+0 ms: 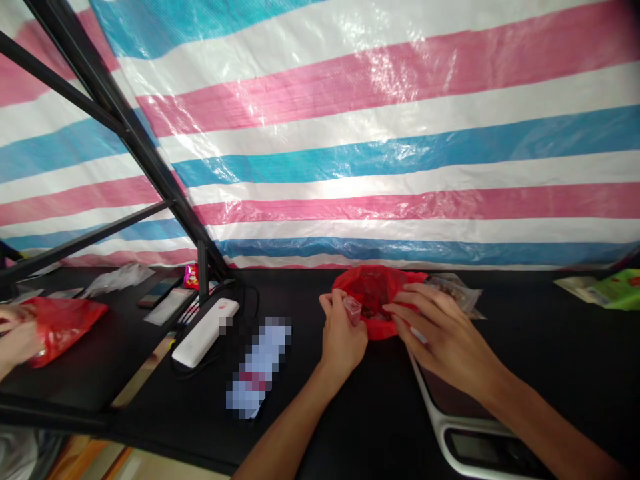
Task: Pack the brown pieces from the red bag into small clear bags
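My left hand (pixel 343 337) is closed on a small clear plastic bag (pixel 353 306), at the left rim of a crumpled red plastic bag (pixel 377 275). The red bag stands with its mouth open on the black table, and small dark contents show dimly inside. Over its right side reaches my right hand (pixel 443 333), fingers apart and fingertips at the bag's mouth. Something small and whitish shows under those fingers, too unclear to name. Below my right forearm lies a scale (pixel 453 400) with a silver-white frame and a dark display. Behind the right hand is a clear bag (pixel 457 293) with brownish contents.
Left of my hands lie a phone-shaped blurred object (pixel 260 367) and a white power strip (pixel 205 333) with a black cable. A black metal frame (pixel 160 173) divides the tables. Beyond it, another person's hand (pixel 17 340) touches a red bag (pixel 70 323). A green packet (pixel 617 290) lies far right.
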Tool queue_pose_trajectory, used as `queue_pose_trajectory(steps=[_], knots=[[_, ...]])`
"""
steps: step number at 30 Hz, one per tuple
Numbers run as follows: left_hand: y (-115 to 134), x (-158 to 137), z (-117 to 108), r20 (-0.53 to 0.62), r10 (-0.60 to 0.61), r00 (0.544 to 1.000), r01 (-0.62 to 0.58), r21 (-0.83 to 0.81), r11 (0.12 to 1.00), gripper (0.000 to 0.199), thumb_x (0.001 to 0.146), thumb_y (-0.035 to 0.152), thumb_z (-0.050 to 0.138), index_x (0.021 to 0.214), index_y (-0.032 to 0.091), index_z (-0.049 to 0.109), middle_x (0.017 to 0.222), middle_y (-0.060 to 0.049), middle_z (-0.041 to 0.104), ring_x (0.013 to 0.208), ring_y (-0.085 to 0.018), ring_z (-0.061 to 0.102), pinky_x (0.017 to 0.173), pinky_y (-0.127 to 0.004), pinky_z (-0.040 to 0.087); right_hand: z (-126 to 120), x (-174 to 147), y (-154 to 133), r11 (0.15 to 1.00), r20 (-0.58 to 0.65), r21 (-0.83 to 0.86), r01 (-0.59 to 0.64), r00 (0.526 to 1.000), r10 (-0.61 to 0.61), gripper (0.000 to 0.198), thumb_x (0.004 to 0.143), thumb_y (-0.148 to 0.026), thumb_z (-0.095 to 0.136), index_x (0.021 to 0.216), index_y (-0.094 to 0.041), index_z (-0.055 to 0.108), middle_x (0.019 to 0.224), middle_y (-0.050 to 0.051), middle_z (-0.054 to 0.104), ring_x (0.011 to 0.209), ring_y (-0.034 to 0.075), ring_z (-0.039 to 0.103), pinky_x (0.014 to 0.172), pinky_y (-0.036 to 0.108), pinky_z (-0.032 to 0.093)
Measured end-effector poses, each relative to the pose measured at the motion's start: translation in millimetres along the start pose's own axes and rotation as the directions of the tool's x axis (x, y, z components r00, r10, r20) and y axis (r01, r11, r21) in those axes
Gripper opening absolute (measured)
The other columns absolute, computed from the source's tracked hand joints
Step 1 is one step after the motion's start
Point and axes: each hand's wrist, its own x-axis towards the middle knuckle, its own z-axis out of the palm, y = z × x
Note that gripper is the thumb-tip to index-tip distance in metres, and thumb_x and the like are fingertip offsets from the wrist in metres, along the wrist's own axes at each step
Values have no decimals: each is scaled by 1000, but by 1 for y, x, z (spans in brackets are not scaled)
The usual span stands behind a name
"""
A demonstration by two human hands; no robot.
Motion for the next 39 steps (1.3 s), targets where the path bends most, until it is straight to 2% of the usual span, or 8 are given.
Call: queue_pose_trajectory(steps=[3,7,11,17,21,25,31,39], knots=[[1,5,-1,-103,44,994,-51,-68,996,39,74,-6,54,96,25,47,107,-4,47,96,-20,59,90,-32,49,9,33,2,997,194,66,41,980,-53,26,106,-15,50,114,-17,76,115,11,75,122,27,63,110,42,46],[3,13,-9,-204,-49,978,44,-33,998,27,82,7,60,92,26,44,103,-4,50,91,-22,58,87,-35,47,24,58,16,993,598,-33,-115,793,112,14,94,-16,64,94,-18,77,105,11,77,100,28,72,91,39,52],[-2,22,-10,-193,-247,950,230,-105,967,20,89,20,65,97,24,47,110,-6,49,94,-22,60,91,-36,48,30,55,24,982,714,-19,-187,685,145,14,93,-27,64,92,-20,76,100,11,78,89,28,73,76,36,48],[-13,23,1,-119,-365,923,311,-327,892,41,86,50,79,100,22,53,110,-7,54,107,-24,61,100,-37,48,29,51,14,965,731,156,-209,682,30,12,92,-27,66,92,-18,75,97,10,79,89,24,71,75,33,44],[-12,20,6,-92,-277,956,196,-499,844,47,73,29,90,97,23,50,89,2,57,86,-18,62,82,-29,51,32,53,7,952,711,234,-195,702,-31,10,90,-22,65,83,-19,71,98,8,77,91,23,68,81,32,44],[-8,22,3,-62,-250,966,160,-612,774,38,67,6,75,91,22,49,78,6,57,71,-12,59,69,-23,47,39,49,4,921,662,314,-231,749,-37,6,89,-20,65,83,-19,65,94,6,73,89,22,65,78,31,44],[1,26,-7,-129,-248,960,79,-728,681,25,61,7,57,80,21,49,72,6,58,64,-11,54,62,-21,41,48,46,7,872,616,418,-255,785,-66,18,81,-9,61,95,-21,64,103,5,73,94,21,65,84,30,47],[3,23,-13,-244,-213,946,4,-649,760,17,67,7,52,78,20,53,72,5,54,66,-11,51,63,-21,39,39,47,10,922,692,285,-262,722,-8,31,89,-19,59,118,-18,69,119,14,77,106,28,72,90,35,52]])
